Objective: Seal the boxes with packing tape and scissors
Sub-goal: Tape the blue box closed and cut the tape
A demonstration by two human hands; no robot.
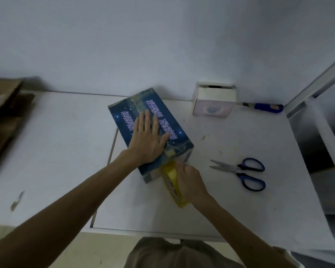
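Blue box point(174, 124) sits angled on the table point(66, 151), with the left hand point(149, 140) flat on its lid; if that hand slips, the box could skid. The right hand point(190, 180) grips the yellow tape roll point(171, 176) at the box's near end, and an off-axis pull risks wrinkles. Scissors point(240, 171) lie apart, to the right.

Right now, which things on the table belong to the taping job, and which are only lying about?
For the job: blue box, tape, scissors, white box.
Lying about: blue-handled tool, brown bag, paper scrap.
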